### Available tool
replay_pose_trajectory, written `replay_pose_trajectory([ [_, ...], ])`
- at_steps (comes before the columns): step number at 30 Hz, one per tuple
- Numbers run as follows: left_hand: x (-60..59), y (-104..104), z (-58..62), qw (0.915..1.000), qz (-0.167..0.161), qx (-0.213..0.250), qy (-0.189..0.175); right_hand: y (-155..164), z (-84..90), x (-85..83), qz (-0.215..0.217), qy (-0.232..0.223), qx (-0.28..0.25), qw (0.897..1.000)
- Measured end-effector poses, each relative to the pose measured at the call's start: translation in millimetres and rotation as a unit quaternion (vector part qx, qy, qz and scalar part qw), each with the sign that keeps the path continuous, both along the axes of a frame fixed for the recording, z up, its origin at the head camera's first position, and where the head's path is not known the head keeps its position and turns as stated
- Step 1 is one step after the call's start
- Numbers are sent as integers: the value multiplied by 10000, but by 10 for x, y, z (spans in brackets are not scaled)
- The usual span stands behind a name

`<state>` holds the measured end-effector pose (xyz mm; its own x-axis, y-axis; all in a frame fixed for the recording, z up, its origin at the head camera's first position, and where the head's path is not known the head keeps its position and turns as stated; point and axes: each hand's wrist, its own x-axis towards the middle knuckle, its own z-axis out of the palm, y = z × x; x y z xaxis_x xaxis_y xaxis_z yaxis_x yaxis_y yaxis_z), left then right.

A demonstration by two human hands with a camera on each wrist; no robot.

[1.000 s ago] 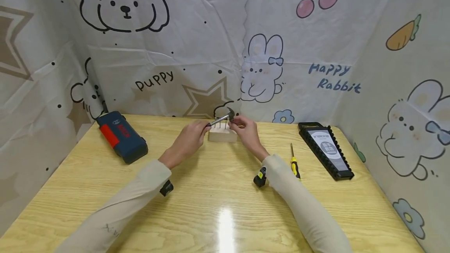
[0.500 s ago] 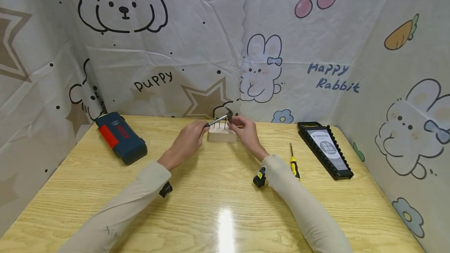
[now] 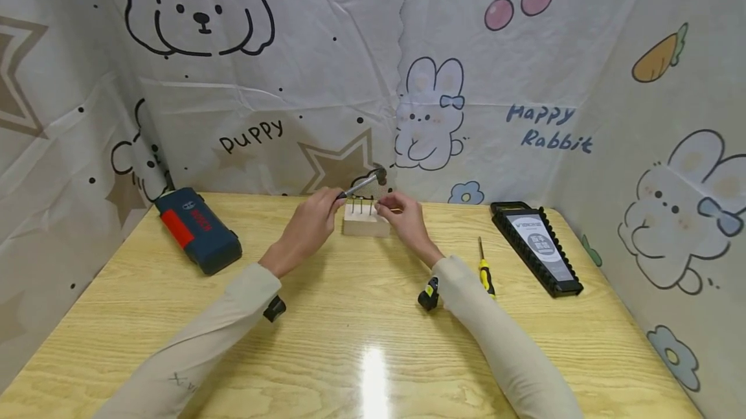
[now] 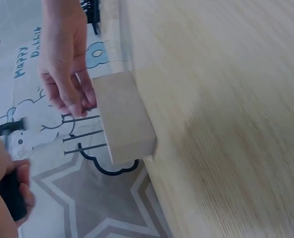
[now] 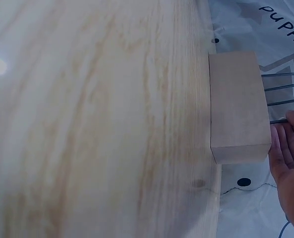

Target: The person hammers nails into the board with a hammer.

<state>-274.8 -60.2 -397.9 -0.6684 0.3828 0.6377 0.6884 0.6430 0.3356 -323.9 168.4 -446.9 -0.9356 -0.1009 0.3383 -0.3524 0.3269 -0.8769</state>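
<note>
My left hand (image 3: 305, 228) grips a claw hammer (image 3: 368, 181) by its dark handle, with the head raised above the block. In the left wrist view the hammer head (image 4: 10, 126) is blurred. A pale wooden block (image 3: 366, 228) stands near the table's far edge, with three nails (image 4: 85, 135) upright in its top. At the block's right end my right hand (image 3: 406, 221) pinches another nail (image 5: 278, 121) between thumb and fingers, its lower part showing at the block's top. That nail's head is hidden by the fingers.
On the left of the table (image 3: 350, 341) lies a dark blue and red Bosch case (image 3: 201, 231). A yellow-black screwdriver (image 3: 486, 270) and a black rack with a label (image 3: 539, 250) lie to the right. A printed cloth (image 3: 326, 82) hangs close behind the block.
The hammer head has lifted from beside the right hand's fingertips to above the nails, as my left hand rose slightly. My right hand stays at the same nail.
</note>
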Motion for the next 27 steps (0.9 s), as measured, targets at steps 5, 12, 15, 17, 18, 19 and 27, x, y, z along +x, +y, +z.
replay_pose_trajectory([
  [5, 19, -8, 9, 9998, -37, -174, -129, -11, 0, 15, -46, -21, 34, 10000],
  [12, 38, -10, -21, 9967, 1, -743, -342, -7, 6, -3, -99, -14, 4, 10000],
  [15, 36, -1, -19, 9976, 9, -581, -369, 0, 5, -4, -67, -4, 16, 10000],
  [17, 37, 3, -24, 9977, 24, -528, -418, 3, 2, -4, -46, -17, 33, 10000],
  [18, 38, 4, -30, 9976, 34, -515, -467, 1, 2, -4, -36, -33, 41, 10000],
  [19, 40, 5, -37, 9975, 37, -504, -501, -1, 1, -4, -33, -30, 57, 10000],
  [27, 32, 20, -74, 9971, 37, -496, -580, -8, 14, 6, -62, -56, 67, 9999],
])
